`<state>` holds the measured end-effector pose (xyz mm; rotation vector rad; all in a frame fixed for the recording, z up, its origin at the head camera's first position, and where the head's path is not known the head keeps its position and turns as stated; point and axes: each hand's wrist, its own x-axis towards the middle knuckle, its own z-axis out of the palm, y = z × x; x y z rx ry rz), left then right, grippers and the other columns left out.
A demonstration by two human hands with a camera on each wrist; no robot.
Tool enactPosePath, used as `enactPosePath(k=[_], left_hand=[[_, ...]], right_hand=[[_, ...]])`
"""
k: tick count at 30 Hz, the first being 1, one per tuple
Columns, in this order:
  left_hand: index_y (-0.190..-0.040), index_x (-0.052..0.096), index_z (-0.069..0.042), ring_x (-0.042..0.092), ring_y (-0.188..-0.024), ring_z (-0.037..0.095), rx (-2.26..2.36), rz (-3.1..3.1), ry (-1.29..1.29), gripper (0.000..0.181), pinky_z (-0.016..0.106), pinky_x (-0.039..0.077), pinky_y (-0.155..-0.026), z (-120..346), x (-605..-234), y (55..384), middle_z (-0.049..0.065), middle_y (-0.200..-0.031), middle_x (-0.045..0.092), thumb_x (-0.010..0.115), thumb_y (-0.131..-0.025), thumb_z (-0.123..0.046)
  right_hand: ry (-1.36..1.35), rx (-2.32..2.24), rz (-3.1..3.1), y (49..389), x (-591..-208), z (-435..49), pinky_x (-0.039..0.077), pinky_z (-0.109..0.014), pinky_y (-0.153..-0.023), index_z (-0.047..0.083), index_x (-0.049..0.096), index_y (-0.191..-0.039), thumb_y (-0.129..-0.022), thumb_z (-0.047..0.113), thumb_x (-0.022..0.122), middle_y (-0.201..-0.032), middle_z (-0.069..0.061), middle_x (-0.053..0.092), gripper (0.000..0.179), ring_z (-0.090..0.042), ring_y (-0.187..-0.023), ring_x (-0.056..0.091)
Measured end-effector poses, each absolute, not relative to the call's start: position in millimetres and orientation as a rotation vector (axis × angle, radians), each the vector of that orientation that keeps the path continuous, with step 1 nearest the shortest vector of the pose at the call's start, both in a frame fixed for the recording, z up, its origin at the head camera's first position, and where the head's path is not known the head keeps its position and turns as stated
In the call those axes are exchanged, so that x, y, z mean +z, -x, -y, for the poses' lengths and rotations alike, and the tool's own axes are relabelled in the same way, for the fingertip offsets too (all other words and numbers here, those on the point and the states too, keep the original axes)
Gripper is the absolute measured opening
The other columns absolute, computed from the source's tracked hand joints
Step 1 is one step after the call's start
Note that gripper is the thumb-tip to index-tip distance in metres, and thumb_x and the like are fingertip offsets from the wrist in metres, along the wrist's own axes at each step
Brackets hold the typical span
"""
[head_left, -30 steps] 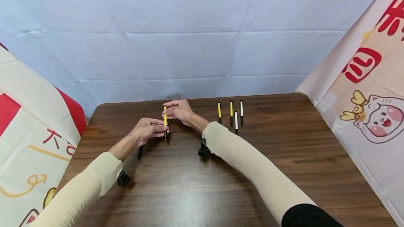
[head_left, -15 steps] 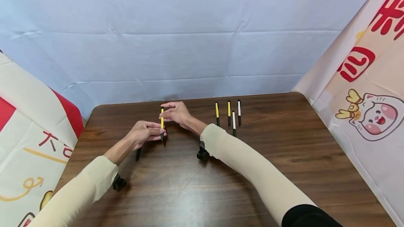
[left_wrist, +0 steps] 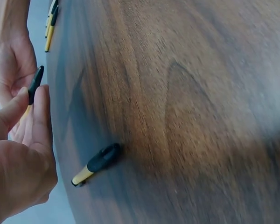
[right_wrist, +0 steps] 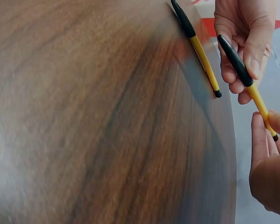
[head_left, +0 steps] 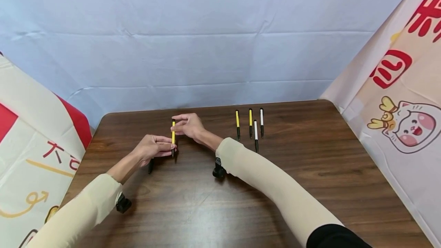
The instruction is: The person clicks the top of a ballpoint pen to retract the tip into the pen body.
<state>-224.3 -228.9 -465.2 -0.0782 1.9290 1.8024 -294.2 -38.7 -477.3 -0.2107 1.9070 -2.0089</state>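
Note:
A yellow pen with a black grip (head_left: 173, 135) is held between both hands. My left hand (head_left: 153, 149) pinches it by the black grip section, as the right wrist view also shows. The fingers of my right hand (head_left: 190, 126) pinch the yellow end with its small black tip. In the right wrist view this pen (right_wrist: 256, 97) hangs over the far part of the table. A second yellow and black pen (right_wrist: 204, 58) lies on the table beside my left hand; in the head view the left hand and wrist hide most of it.
To the right of my right hand lie several pens: two yellow and black pens (head_left: 250, 119) and two white and black pens (head_left: 256, 131). They rest on the dark wooden table (head_left: 206, 202). A pale cloth (head_left: 206, 49) hangs behind the table's far edge, with printed cloths at both sides.
Both hands, with the pen pinched between them, have shifted a little to the left and slightly nearer. The pens on the table stay where they lay.

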Motion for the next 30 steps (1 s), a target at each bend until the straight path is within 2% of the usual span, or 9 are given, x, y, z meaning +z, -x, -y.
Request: enactPosePath(k=[6,11,18,23,30], left_hand=[[-0.133,0.056,0.024,0.078,-0.092,0.013,1.776,-1.976,0.093,0.041,0.031,0.065,-0.084,236.3,-466.3,218.2,0.010,-0.100,0.080,0.069,-0.100,0.005],[-0.130,0.060,0.023,0.078,-0.091,0.014,1.725,-2.017,0.074,0.038,0.032,0.065,-0.085,241.4,-466.7,212.5,0.012,-0.103,0.080,0.071,-0.099,0.004],[-0.123,0.066,0.020,0.078,-0.084,0.014,1.658,-2.089,0.117,0.034,0.031,0.066,-0.080,245.3,-470.8,205.6,0.016,-0.097,0.080,0.076,-0.096,0.002],[-0.118,0.070,0.018,0.079,-0.082,0.015,1.598,-2.175,0.117,0.032,0.031,0.066,-0.078,245.5,-476.0,201.6,0.016,-0.094,0.081,0.080,-0.093,0.001],[-0.109,0.076,0.013,0.079,-0.082,0.017,1.500,-2.290,0.104,0.026,0.030,0.066,-0.075,242.7,-476.5,197.8,0.019,-0.096,0.080,0.085,-0.089,-0.001]], right_hand=[[0.198,-1.983,-1.940,287.1,-480.3,46.9,0.067,-0.039,-0.083,-0.003,0.069,-0.136,-0.088,-0.006,0.082,-0.096,-0.014,0.080,0.050,-0.024,-0.085,0.080],[0.171,-1.979,-1.943,281.7,-486.1,52.7,0.067,-0.040,-0.082,-0.003,0.070,-0.135,-0.087,-0.008,0.083,-0.094,-0.014,0.080,0.050,-0.023,-0.082,0.080],[0.171,-1.948,-1.968,274.1,-493.8,61.0,0.067,-0.033,-0.076,-0.002,0.071,-0.133,-0.086,-0.007,0.084,-0.093,-0.012,0.080,0.049,-0.022,-0.080,0.080],[0.178,-1.897,-1.996,270.7,-499.2,61.5,0.067,-0.032,-0.077,0.000,0.072,-0.133,-0.087,-0.005,0.084,-0.092,-0.012,0.080,0.047,-0.021,-0.080,0.080],[0.264,-1.663,-2.280,269.2,-504.4,59.5,0.061,-0.022,-0.076,0.009,0.077,-0.130,-0.087,0.010,0.089,-0.088,0.001,0.078,0.044,-0.009,-0.078,0.074]])
